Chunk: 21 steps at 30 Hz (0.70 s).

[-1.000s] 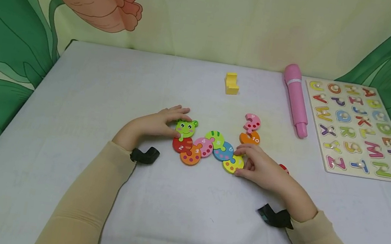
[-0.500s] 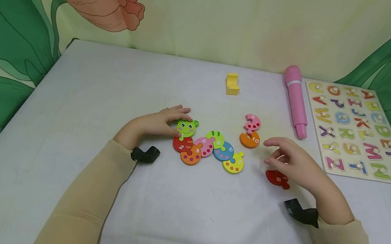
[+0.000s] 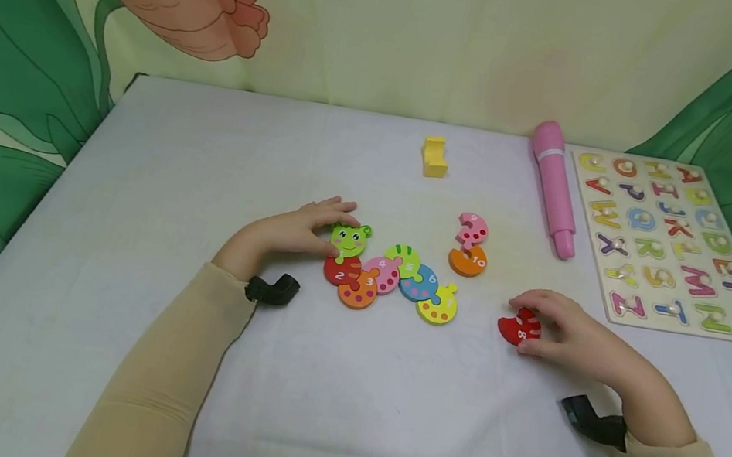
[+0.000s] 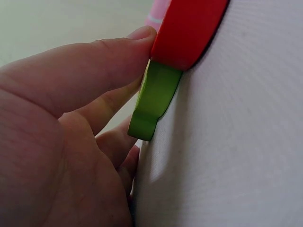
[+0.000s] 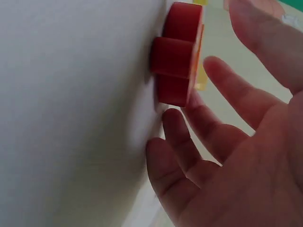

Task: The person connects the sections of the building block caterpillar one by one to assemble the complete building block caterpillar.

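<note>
In the head view, my left hand (image 3: 291, 232) is at the green smiling caterpillar head piece (image 3: 349, 239), thumb at its lower left and fingers at its upper edge. The left wrist view shows the thumb pressed where green piece (image 4: 156, 90) and red piece (image 4: 191, 33) meet. A joined chain runs right from the head: red 2 (image 3: 339, 271), orange 3 (image 3: 357, 292), pink, green, blue 6 (image 3: 419, 286) and yellow (image 3: 437, 307). My right hand (image 3: 578, 340) surrounds the loose red 8 piece (image 3: 518, 328), fingers spread; a gap shows between thumb and piece (image 5: 177, 56).
Behind the chain's right end lie a pink piece (image 3: 472, 231) and an orange 10 piece (image 3: 467, 261), joined. Farther back are a yellow block (image 3: 434, 157), a pink microphone-shaped toy (image 3: 556, 189) and an alphabet peg board (image 3: 675, 249) on the white table (image 3: 340, 412).
My right hand has left the yellow piece at the chain's end and moved right and toward me, to the red 8 piece. The left hand stays at the head piece.
</note>
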Each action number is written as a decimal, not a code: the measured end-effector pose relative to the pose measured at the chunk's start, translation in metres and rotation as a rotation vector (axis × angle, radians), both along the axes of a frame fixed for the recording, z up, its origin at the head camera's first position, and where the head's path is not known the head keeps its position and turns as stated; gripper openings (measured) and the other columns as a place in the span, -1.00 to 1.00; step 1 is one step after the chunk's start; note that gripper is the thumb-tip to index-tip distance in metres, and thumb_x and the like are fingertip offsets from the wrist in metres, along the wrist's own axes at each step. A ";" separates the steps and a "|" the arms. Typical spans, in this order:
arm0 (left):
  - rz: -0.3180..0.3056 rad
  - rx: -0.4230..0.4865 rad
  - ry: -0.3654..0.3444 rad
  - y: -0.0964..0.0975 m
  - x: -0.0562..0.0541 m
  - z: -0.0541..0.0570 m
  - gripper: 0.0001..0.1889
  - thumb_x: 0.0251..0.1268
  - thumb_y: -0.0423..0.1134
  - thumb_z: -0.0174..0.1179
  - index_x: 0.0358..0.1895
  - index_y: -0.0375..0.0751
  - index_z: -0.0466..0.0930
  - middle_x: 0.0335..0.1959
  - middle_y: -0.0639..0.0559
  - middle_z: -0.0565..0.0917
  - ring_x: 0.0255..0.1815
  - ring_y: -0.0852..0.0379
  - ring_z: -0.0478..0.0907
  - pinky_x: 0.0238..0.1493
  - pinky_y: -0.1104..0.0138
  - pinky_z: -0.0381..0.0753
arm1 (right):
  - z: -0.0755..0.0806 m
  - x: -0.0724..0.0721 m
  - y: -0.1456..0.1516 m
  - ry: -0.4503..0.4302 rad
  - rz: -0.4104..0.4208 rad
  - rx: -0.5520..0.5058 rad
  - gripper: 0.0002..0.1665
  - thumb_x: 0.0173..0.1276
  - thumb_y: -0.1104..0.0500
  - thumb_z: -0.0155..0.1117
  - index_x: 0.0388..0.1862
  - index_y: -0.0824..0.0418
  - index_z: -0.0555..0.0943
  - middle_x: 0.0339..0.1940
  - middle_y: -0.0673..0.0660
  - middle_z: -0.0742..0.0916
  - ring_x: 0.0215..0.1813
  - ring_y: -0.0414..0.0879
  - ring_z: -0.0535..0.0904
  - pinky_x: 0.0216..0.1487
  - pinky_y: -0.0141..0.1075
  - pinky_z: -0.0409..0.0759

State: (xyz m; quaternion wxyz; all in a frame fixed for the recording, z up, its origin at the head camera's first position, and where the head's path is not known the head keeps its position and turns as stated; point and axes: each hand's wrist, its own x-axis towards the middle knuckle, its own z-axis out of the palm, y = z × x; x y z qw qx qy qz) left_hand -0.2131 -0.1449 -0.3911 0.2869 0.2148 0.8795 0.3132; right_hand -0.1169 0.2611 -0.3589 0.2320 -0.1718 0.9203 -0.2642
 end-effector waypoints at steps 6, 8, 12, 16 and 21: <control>-0.017 0.016 0.021 0.002 0.001 -0.002 -0.44 0.13 -0.11 0.14 0.26 0.14 0.30 0.46 0.23 -0.04 0.49 0.14 -0.33 0.43 0.00 -0.31 | -0.008 0.004 0.003 0.024 0.058 0.019 -0.49 0.03 0.11 0.38 0.02 0.08 0.52 0.08 0.17 0.40 0.12 0.11 0.22 -0.15 -0.14 0.59; -0.018 0.017 0.030 0.002 0.002 -0.003 -0.44 0.12 -0.12 0.14 0.26 0.12 0.30 0.46 0.21 -0.03 0.49 0.13 -0.32 0.44 0.02 -0.32 | -0.008 0.004 0.003 0.045 0.060 0.016 -0.53 0.04 0.14 0.37 0.00 0.07 0.53 0.07 0.15 0.40 0.11 0.10 0.23 -0.16 -0.17 0.60; -0.012 0.008 0.042 0.002 0.003 -0.003 -0.44 0.12 -0.12 0.14 0.26 0.13 0.30 0.46 0.22 -0.03 0.49 0.14 -0.31 0.44 0.02 -0.30 | -0.007 0.003 0.004 0.069 0.041 -0.012 -0.55 0.08 0.19 0.34 0.00 0.07 0.53 0.10 0.19 0.38 0.12 0.11 0.24 -0.16 -0.23 0.61; -0.004 -0.001 0.043 0.001 0.003 -0.002 -0.44 0.12 -0.12 0.13 0.26 0.14 0.29 0.46 0.22 -0.03 0.49 0.13 -0.31 0.44 0.01 -0.29 | -0.005 0.002 0.005 0.039 0.008 -0.053 -0.57 0.16 0.23 0.27 0.05 0.10 0.49 0.11 0.23 0.40 0.09 0.11 0.31 -0.16 -0.40 0.56; 0.005 -0.006 0.042 -0.001 0.003 -0.001 -0.44 0.13 -0.11 0.13 0.26 0.14 0.29 0.46 0.23 -0.03 0.49 0.14 -0.32 0.43 0.01 -0.30 | -0.005 0.002 0.005 0.039 0.002 -0.105 -0.59 0.17 0.28 0.22 0.03 0.12 0.46 0.07 0.19 0.43 0.04 -0.02 0.31 -0.20 -0.52 0.50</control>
